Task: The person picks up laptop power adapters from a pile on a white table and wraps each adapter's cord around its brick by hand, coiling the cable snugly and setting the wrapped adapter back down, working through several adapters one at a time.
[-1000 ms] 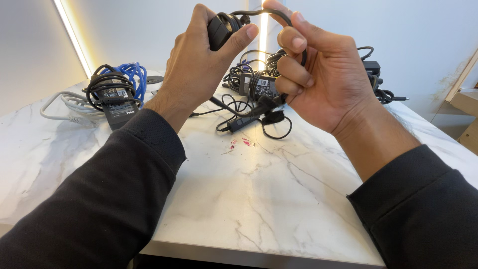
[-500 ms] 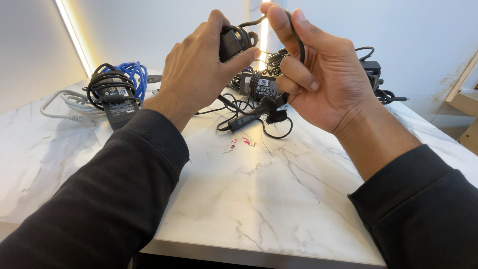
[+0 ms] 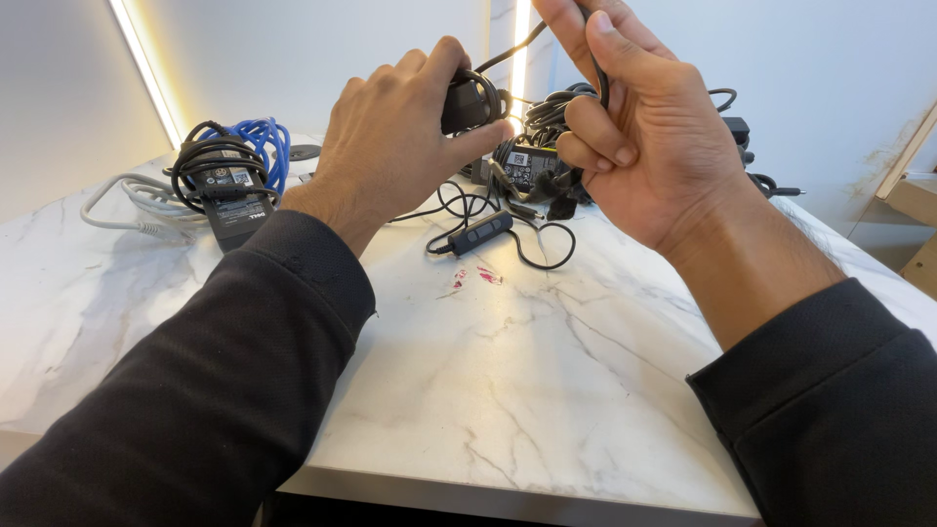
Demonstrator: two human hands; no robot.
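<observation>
My left hand [image 3: 395, 146] grips a black power adapter [image 3: 467, 101] above the marble table [image 3: 508, 390]; my right hand [image 3: 649, 127] pinches its black cord [image 3: 597, 78].

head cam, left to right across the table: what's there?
white cable → black adapter wrapped in its cord, blue cable behind it → left hand gripping a black power brick → right hand pinching the brick's black cord → wooden piece at the edge
</observation>
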